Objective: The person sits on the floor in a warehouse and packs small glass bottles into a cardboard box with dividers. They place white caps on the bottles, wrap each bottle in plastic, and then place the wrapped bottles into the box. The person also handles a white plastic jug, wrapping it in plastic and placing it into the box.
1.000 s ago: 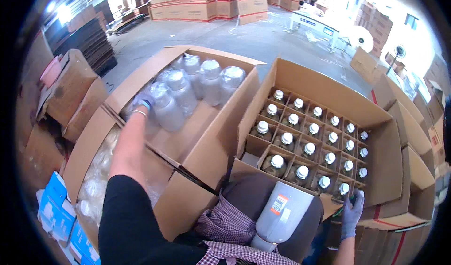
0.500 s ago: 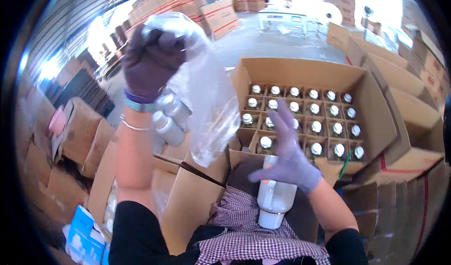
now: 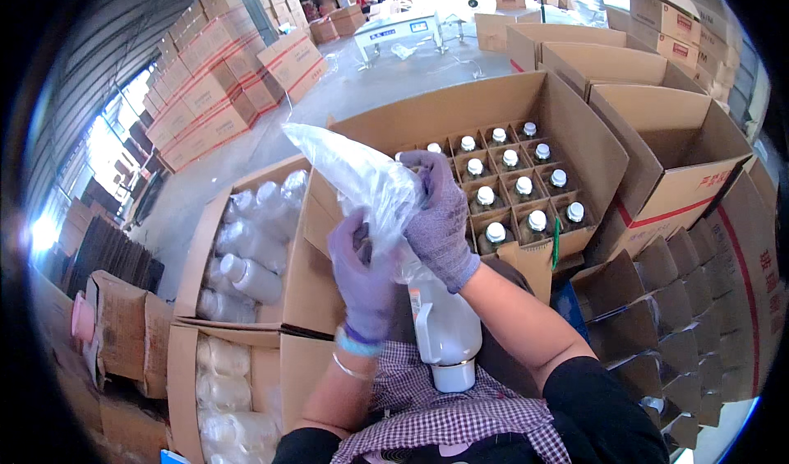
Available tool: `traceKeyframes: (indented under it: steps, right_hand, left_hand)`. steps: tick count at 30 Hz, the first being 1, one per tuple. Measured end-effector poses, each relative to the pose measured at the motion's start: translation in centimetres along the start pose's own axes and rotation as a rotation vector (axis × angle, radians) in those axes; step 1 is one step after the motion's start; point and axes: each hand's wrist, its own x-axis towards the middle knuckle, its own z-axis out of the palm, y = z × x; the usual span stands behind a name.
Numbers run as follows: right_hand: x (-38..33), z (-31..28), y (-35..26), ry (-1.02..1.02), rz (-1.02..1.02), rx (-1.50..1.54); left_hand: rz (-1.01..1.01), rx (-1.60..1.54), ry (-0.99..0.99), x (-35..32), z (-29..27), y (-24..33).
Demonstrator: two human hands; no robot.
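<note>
The clear plastic bag [image 3: 357,164] is up in front of the person's chest, above the lap. The right hand [image 3: 444,226] has its fingers closed on the film; the left hand's [image 3: 366,287] are loosely curled against its edge, and I can't tell whether they pinch it. Thin film like that could tear if both hands pulled hard, or slip through smooth gloves.

Just below, the white jug [image 3: 454,332] lies on the lap with no hand on it, so a shift of the knees could roll it off. A careless elbow might also knock the capped bottles [image 3: 495,232] in the divided carton [image 3: 444,106].

As for writing, the jug bears a small orange-and-white label [image 3: 415,301], too small to read. The open carton on the right [image 3: 657,135] shows red characters, and the cartons stacked far back [image 3: 205,119] carry red bands and blurred print.
</note>
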Motion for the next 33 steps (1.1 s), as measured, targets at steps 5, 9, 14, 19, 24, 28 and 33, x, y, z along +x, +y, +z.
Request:
traceKeyframes:
  steps: [5,9,14,19,24,28,33]
  right_hand:
    - [2.3,-4.3,8.6,0.021,-0.346,-0.621]
    - [-1.9,-6.1,16.1,-0.472,-0.090,-0.853]
    - [-7.4,-10.3,19.5,-0.627,-0.015,-0.449]
    - [-11.0,-13.3,7.8,-0.561,-0.208,-0.391]
    - [-18.4,-17.4,2.3,-0.916,-0.172,-0.391]
    - [-21.5,-18.3,-2.0,-0.718,0.232,-0.170]
    - [-22.6,-20.2,-2.0,-0.126,0.015,-0.494]
  left_hand:
    - [-0.515,-0.732,0.311,5.6,-2.6,-8.8]
    - [-0.535,-1.052,-0.061,3.6,-1.5,-17.7]
    - [-0.381,-0.394,-0.316,-2.4,-0.6,-16.9]
    - [-0.069,0.017,-0.334,-8.0,-3.9,-6.4]
    - [-0.447,0.037,-0.705,-12.9,-7.3,-5.8]
    - [-0.590,-0.270,-0.564,-11.4,-5.1,-5.1]
    - [0.124,0.013,-0.633,-11.4,3.7,4.1]
